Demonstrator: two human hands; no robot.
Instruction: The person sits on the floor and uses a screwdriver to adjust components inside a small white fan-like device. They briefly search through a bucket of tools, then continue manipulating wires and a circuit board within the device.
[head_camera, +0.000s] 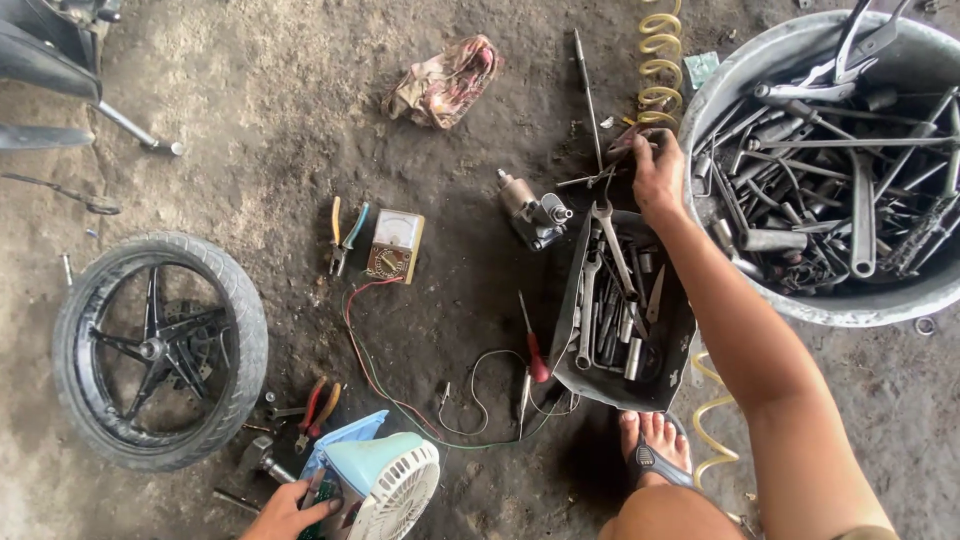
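The right hand (657, 172) reaches out over the dirt floor (280, 130), between the grey tool tray (575, 300) and the big metal tub of tools (800, 295), its grip closed around a small dark tool (628, 143) just beside the yellow coiled hose (660, 60). The left hand (290, 515), at the floor's near edge, rests on a pale blue fan (385, 480), fingers curled over its casing. A multimeter (395, 245) and a motorcycle wheel (155, 350) lie nearby, well apart from each other.
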